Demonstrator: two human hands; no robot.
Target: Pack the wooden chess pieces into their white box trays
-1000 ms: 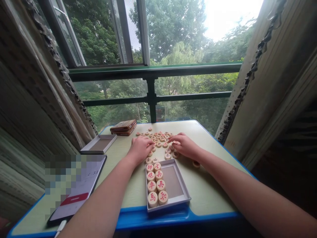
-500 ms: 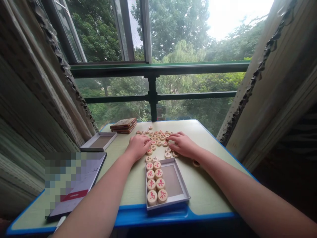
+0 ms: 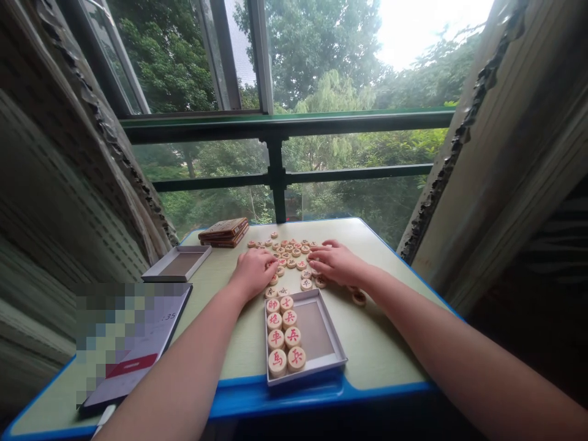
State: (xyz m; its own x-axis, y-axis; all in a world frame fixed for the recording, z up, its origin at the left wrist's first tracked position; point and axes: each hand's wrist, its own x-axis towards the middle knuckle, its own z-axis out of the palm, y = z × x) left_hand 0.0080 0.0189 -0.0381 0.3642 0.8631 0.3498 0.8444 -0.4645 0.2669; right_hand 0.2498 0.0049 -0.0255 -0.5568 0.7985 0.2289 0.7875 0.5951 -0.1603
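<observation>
Round wooden Chinese chess pieces (image 3: 291,263) lie scattered in a loose cluster on the far half of the table. My left hand (image 3: 252,271) rests at the cluster's left side, its fingers curled together against the pieces; whatever is under the fingertips is hidden. On the right side, my right hand (image 3: 337,263) has its fingers spread above and beside the pieces, palm down, with nothing visible in it. Nearer to me, between my forearms, a shallow grey box (image 3: 340,340) holds two columns of pieces with red characters (image 3: 296,359) along its left side.
A second shallow grey tray (image 3: 199,260) sits at the left. Behind it are stacked brown flat boxes (image 3: 225,233). A tablet (image 3: 138,349) lies by my left forearm. One dark-hollowed ring-like piece (image 3: 359,297) is under my right wrist. The blue table edge (image 3: 275,395) runs along the front.
The view has shifted slightly, moving everything a little left in the picture. My right fingers have spread a bit more. My left hand stays by the pieces.
</observation>
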